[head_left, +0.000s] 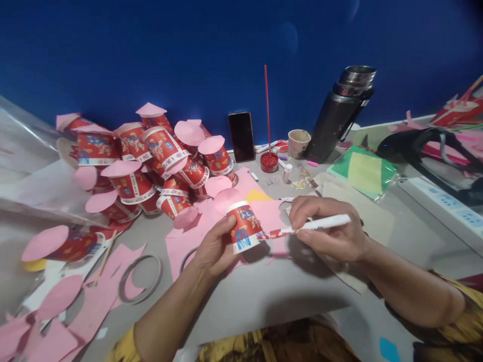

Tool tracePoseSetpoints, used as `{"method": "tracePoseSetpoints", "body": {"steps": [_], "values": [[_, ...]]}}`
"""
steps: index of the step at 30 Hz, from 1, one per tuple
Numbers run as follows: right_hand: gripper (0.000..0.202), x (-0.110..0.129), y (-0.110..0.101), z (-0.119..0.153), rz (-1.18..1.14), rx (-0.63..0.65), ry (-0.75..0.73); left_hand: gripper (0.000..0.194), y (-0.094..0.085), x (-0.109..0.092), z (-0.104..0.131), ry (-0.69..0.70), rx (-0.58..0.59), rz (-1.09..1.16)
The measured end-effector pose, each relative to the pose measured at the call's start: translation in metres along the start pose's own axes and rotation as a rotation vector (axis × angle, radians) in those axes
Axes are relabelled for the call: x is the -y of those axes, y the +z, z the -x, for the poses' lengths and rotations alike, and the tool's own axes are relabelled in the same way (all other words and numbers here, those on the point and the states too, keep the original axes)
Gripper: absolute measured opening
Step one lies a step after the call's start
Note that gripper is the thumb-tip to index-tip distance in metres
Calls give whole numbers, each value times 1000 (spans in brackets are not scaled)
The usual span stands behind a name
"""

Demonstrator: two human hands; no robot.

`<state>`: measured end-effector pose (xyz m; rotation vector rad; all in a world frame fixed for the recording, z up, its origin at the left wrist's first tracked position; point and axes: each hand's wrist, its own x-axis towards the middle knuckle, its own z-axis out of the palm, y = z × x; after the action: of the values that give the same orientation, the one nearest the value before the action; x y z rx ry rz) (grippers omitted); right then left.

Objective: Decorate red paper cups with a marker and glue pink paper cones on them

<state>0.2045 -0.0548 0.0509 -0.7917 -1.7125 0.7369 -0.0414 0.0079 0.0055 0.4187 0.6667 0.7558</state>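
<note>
My left hand (217, 246) is closed around a red printed paper cup (245, 226), tilted, its white rim toward the top. A round pink paper piece (225, 199) shows right behind that rim; whether it is joined to the cup I cannot tell. Between the thumb and fingers of my right hand (330, 226) is a white marker pen (328, 221). Its far end is smeared with red and reaches the cup's lower right edge. Beneath both hands lies pink paper (181, 246) on the grey table.
Red cups with pink paper tops (132, 183) are piled at the left, near a tape roll (158, 279). Behind stand a phone (241, 137), a pot of red paint (269, 162) with a red stick, a paper cup (299, 143) and a dark thermos (332, 120). A power strip (445, 201) lies right.
</note>
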Motion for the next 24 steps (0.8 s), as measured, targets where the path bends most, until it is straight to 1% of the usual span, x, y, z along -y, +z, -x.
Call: {"method": "tracePoseSetpoints", "body": {"steps": [7,12,16,19,24], "values": [[13,1,4,-1,43,20,-48,49,-1,3,-1,11,30,-35],[13,0,4,-2,69,33,-66,48,-2,2,-1,7,24,-44],[13,-1,4,-2,73,45,-76,56,-2,2,0,7,7,-53],[13,-1,3,-1,58,58,-54,61,-1,2,-1,11,3,-62],[9,-1,0,0,29,28,14,58,1,2,-1,27,8,-61]]}}
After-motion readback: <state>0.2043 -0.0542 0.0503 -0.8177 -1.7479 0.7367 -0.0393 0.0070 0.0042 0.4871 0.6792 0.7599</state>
